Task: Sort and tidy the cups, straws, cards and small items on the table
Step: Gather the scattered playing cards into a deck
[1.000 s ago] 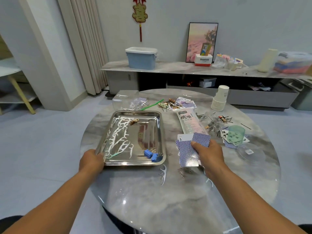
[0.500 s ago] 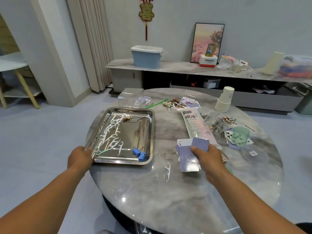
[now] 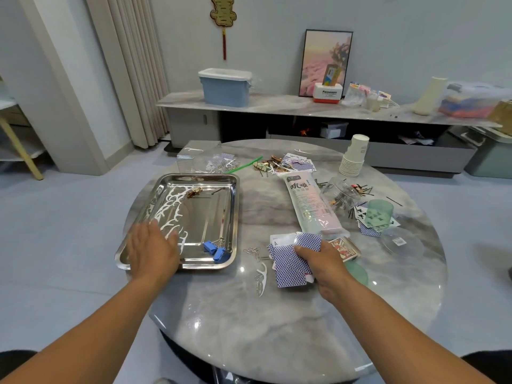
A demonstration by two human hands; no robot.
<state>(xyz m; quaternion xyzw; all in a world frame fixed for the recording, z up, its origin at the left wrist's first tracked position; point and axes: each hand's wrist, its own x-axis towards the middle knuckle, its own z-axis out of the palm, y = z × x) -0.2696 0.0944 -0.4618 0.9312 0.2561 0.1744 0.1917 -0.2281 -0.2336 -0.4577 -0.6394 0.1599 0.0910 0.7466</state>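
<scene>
Cards stay pinched in the right hand; left hand, flat and open, should steady the steel tray.

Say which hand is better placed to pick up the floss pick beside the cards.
Probably left: the left hand is open over the tray, while the right hand grips cards beside the pick.

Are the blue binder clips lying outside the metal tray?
No, the blue binder clips lie inside the metal tray, in its near right corner.
</scene>
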